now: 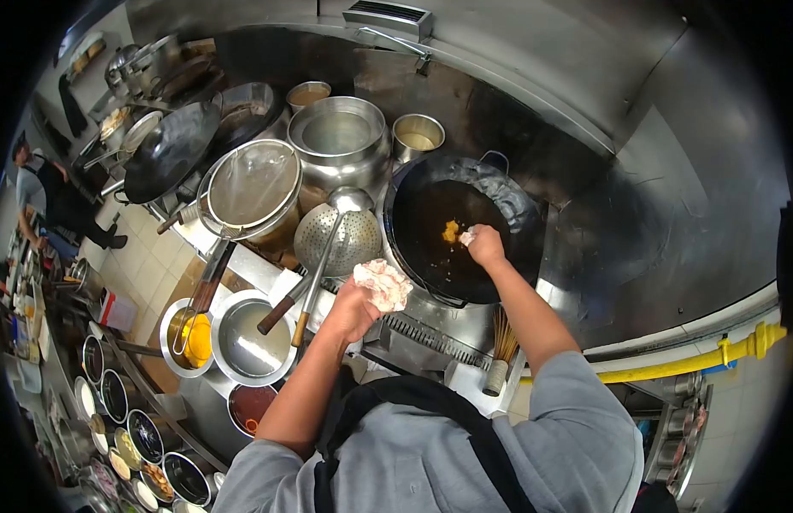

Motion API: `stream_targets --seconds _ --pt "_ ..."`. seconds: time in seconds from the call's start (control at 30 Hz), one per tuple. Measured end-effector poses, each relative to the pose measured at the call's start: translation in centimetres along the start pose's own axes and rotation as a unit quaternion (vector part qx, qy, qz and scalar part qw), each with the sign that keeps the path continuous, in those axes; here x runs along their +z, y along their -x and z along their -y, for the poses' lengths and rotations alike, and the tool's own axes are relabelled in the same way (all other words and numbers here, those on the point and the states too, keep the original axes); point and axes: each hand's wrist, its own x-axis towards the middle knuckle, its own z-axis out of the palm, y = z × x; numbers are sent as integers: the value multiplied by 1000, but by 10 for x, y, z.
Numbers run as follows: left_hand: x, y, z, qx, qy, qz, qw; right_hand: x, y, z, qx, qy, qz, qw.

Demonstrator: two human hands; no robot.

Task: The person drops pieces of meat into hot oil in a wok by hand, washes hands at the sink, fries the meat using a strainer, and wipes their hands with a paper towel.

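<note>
My left hand [353, 309] is wrapped round a pale pink, floury lump of raw food [383, 285], held near the perforated ladle. Over the right side of the large black wok [430, 269], my right hand [484, 246] pinches a small whitish piece [467, 237]. Dark liquid fills the wok, and a golden piece [450, 231] with small crumbs floats in it, just left of my right fingertips. The perforated ladle [336, 243] and a solid ladle [350, 200] lie left of the wok, their handles pointing towards me.
Left of the wok stand a steel pot [338, 128], a mesh strainer [254, 184] and a bowl of yellow liquid [191, 340] with a whisk. A bamboo brush [502, 350] lies at the stove's front. A yellow pipe [670, 363] runs at right. Another person [58, 197] stands far left.
</note>
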Motion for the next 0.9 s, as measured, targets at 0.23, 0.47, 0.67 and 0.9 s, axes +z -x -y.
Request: stream_targets --seconds 0.23,0.47,0.67,0.9 --pt "1 -2 11 -26 17 -14 999 0 -2 -2 -75 30 -49 996" --pt "25 -27 20 20 -45 -41 998 -115 97 120 -201 -288 297 888" --pt "54 -33 28 12 -66 -51 996 -140 133 142 -262 -134 62 954" --pt "46 -34 23 -28 137 50 989 -139 133 139 41 -574 180 798"
